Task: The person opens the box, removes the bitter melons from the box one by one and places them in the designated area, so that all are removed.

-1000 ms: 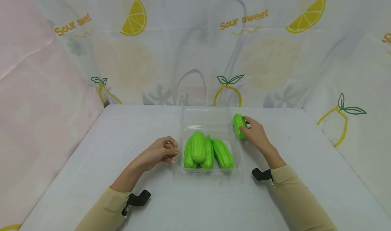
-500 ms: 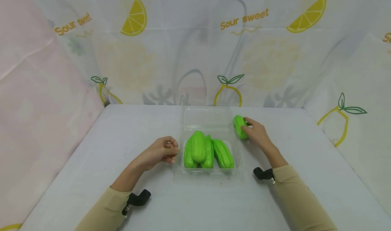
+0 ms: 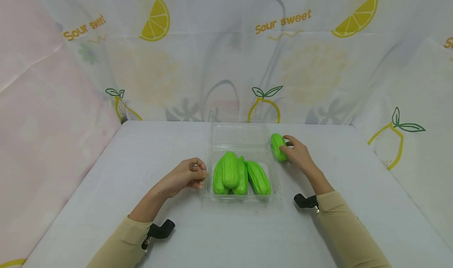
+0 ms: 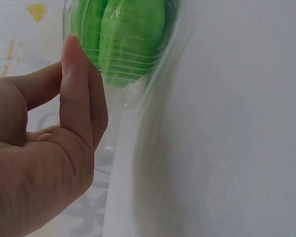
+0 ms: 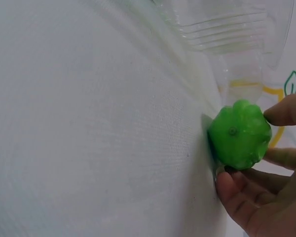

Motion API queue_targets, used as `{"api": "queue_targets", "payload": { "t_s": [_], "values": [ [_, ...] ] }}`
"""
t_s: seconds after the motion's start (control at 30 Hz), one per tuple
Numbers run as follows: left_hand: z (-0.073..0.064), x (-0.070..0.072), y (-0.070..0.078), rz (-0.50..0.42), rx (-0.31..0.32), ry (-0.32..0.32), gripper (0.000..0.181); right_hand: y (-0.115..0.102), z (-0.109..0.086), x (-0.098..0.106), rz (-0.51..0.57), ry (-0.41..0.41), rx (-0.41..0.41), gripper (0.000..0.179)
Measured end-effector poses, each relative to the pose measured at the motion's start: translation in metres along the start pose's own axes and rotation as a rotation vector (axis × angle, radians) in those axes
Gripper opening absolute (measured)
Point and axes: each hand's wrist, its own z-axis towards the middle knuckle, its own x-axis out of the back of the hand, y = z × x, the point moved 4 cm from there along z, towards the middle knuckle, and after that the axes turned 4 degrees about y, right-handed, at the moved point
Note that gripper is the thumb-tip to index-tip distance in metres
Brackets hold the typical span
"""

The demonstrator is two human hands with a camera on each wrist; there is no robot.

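Observation:
A clear plastic clamshell container (image 3: 226, 198) lies with its lid (image 3: 240, 136) folded back, away from me. Inside are several green ribbed vegetables (image 3: 231, 169), long and glossy, one resting on top of others. My left hand (image 3: 182, 178) pinches the container's left rim between thumb and fingers; the left wrist view has the thumb (image 4: 75, 94) against its clear wall. Beyond the container's right side, my right hand (image 3: 297, 154) holds another green ribbed vegetable (image 3: 278, 146). In the right wrist view, fingers and thumb curl round that vegetable (image 5: 239, 136), its lobed end facing the camera, close to the tabletop.
A white-covered table (image 3: 240, 236) carries everything. Behind it hangs a pale cloth backdrop (image 3: 226, 63) printed with lemons and lettering, and similar cloth stands at both sides. Black camera mounts (image 3: 161, 229) sit on both wrists.
The right hand and its vegetable shifted very slightly to the right and nearer, then held almost still. The left hand and the container stay where they were.

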Motion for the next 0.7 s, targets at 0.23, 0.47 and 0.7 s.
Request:
{"api": "queue_targets", "payload": {
  "t_s": [0.23, 0.47, 0.7],
  "values": [
    [0.0, 0.0005, 0.0004, 0.005, 0.005, 0.006, 0.027, 0.0009, -0.0001, 0.0014, -0.013, 0.017, 0.014, 0.062],
    [-0.0001, 0.0009, 0.0005, 0.014, 0.001, 0.006, 0.029, 0.0006, -0.0018, 0.0024, -0.05, 0.036, 0.027, 0.062],
    [-0.0001, 0.0012, 0.0005, 0.013, 0.005, 0.008, 0.027, -0.0035, -0.0045, 0.0076, -0.097, 0.089, 0.081, 0.06]
  ]
}}
